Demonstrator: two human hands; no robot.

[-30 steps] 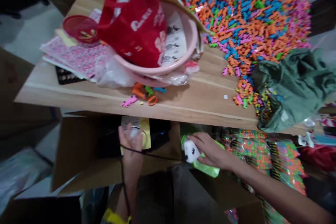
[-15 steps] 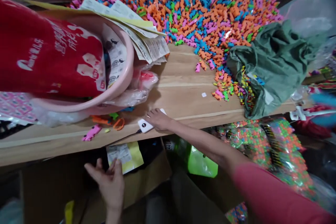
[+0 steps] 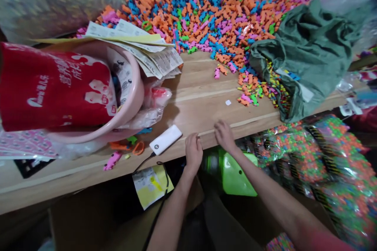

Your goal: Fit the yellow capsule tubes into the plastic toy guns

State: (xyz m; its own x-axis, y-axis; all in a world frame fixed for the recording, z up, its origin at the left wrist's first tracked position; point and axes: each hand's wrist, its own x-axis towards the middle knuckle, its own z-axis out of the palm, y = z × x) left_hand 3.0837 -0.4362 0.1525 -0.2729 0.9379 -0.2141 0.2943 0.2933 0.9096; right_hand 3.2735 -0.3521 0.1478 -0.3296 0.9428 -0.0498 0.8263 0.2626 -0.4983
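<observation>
My left hand (image 3: 193, 151) rests on the near edge of the wooden table (image 3: 203, 104), fingers curled over it and holding nothing that I can see. My right hand (image 3: 224, 135) lies on the same edge a little to the right, fingers flat. A white power bank (image 3: 165, 139) with a black cable (image 3: 153, 188) lies on the table just left of my left hand, untouched. A big heap of small orange, blue, pink and green foam pieces (image 3: 206, 8) covers the far half of the table.
A pink basin (image 3: 129, 102) with a red bag (image 3: 53, 86) and paper sheets (image 3: 141, 47) stands at the left. A green cloth sack (image 3: 306, 55) lies at the right. Below the table are a green plastic item (image 3: 235, 168), a yellow card (image 3: 151, 184) and packed bags of pieces (image 3: 318, 164).
My right hand set the white power bank on the table and let go of it. Both hands have come to the table's near edge. The view has shifted left.
</observation>
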